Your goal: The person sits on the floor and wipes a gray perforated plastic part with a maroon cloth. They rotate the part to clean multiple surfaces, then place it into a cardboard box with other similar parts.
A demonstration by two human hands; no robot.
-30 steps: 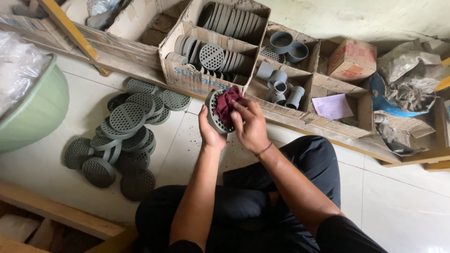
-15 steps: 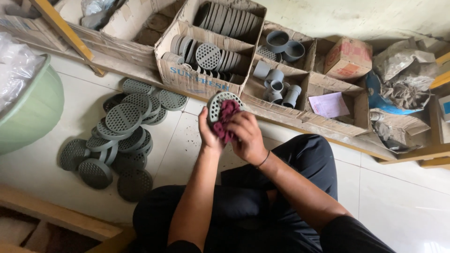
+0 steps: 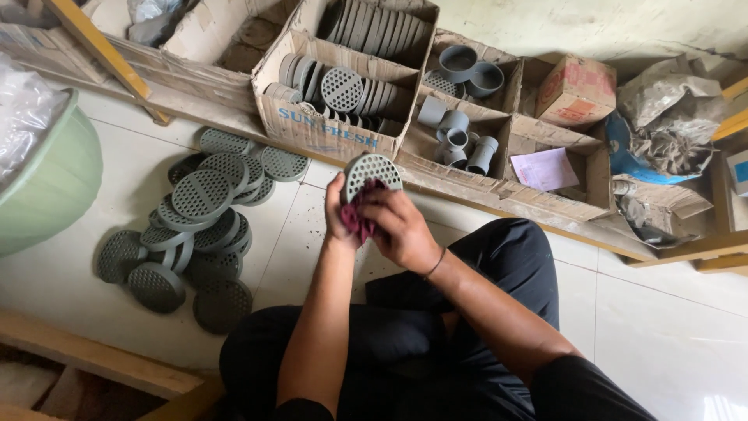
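Note:
My left hand (image 3: 337,209) holds a round grey perforated drain cover (image 3: 372,171) upright by its edge, above my lap. My right hand (image 3: 401,228) presses a dark red cloth (image 3: 361,216) against the lower face of that cover. Both hands meet in front of a cardboard box (image 3: 327,132) that holds more grey covers standing on edge. A pile of several of the same perforated covers (image 3: 202,210) lies on the white tiled floor to the left of my hands.
A second box (image 3: 460,125) holds grey pipe fittings. Further right are a small red-printed carton (image 3: 576,90), a pink paper (image 3: 545,168) and crumpled bags (image 3: 670,117). A green basin (image 3: 51,183) stands at the left. Wooden boards (image 3: 93,359) lie at the lower left.
The cloth in my right hand has slid from the cover's face down to its lower part. Cover and hands sit slightly lower and left in the view; more of the cover's holes show.

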